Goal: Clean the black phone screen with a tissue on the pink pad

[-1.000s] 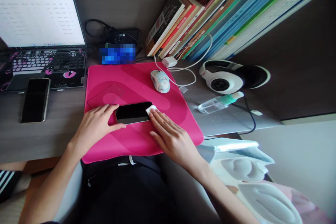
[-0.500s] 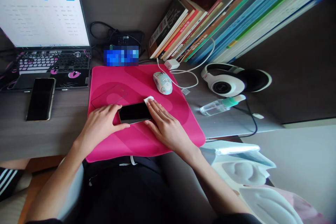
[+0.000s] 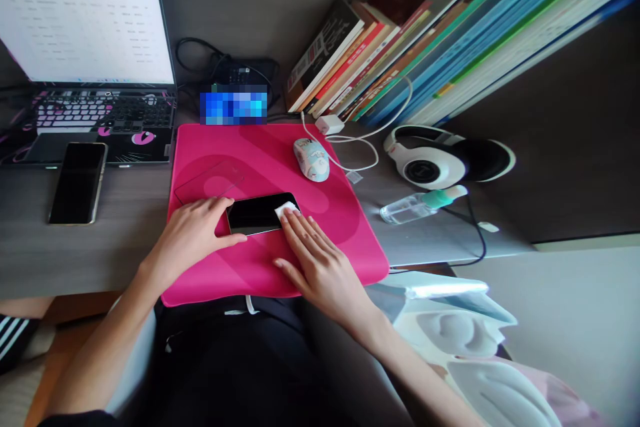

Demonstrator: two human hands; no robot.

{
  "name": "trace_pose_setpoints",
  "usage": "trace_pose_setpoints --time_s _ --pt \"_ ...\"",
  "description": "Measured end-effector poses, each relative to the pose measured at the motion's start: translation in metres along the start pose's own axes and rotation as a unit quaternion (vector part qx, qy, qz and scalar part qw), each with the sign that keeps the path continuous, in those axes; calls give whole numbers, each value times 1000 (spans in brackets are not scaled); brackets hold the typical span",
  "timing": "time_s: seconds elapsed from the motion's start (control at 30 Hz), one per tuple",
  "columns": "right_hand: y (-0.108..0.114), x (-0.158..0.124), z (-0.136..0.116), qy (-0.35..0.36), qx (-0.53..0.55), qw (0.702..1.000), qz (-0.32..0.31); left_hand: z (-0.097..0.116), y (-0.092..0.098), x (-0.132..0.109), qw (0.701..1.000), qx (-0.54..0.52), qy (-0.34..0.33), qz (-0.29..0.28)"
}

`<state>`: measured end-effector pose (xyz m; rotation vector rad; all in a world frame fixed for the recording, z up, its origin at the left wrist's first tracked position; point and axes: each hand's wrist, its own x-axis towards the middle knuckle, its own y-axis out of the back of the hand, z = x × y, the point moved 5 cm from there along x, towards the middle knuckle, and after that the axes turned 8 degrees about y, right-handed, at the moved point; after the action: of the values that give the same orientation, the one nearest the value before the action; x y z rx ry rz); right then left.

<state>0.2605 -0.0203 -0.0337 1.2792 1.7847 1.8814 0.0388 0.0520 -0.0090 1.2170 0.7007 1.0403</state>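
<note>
A phone (image 3: 253, 215) with a dark screen lies face up on the pink mat (image 3: 345, 253). My left hand (image 3: 197, 230) grips its left end between thumb and fingers. With fingers stretched out, my right hand (image 3: 317, 253) presses a small folded white wipe (image 3: 285, 207) onto the right part of the screen; the thumb is spread apart near the mat. Behind the left hand, a thin clear rectangular sheet (image 3: 210, 181) rests on the mat. A patterned mouse (image 3: 311, 160) sits at the mat's back right.
An open laptop (image 3: 90, 113) and a second phone (image 3: 77, 183) are on the left. To the right are white headphones (image 3: 435, 163), a clear bottle with a green collar (image 3: 407, 208), and a white charger (image 3: 329, 124) with its cable. Books (image 3: 345, 60) lean at the back.
My right hand has slid the wipe toward me, from the screen's far edge onto the screen, and its thumb has moved off the phone's near edge. My left hand stays in place.
</note>
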Motion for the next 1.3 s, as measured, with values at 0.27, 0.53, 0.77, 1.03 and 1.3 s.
trace_pose_setpoints --time_s 0.27,0.53,0.77,1.03,1.3 --pt "-11 33 22 -9 -5 1000 -12 1 2 0 1000 -4 12 -1" --pt "-8 33 18 1 4 1000 0 4 0 1 999 27 29 5" --pt "2 13 -12 43 7 999 -21 2 -1 0 1000 5 24 4" --pt "-16 48 -2 11 26 999 -26 1 1 0 1000 -9 17 -8" --pt "-18 51 -8 12 32 999 -21 0 -1 1 999 -4 39 -7"
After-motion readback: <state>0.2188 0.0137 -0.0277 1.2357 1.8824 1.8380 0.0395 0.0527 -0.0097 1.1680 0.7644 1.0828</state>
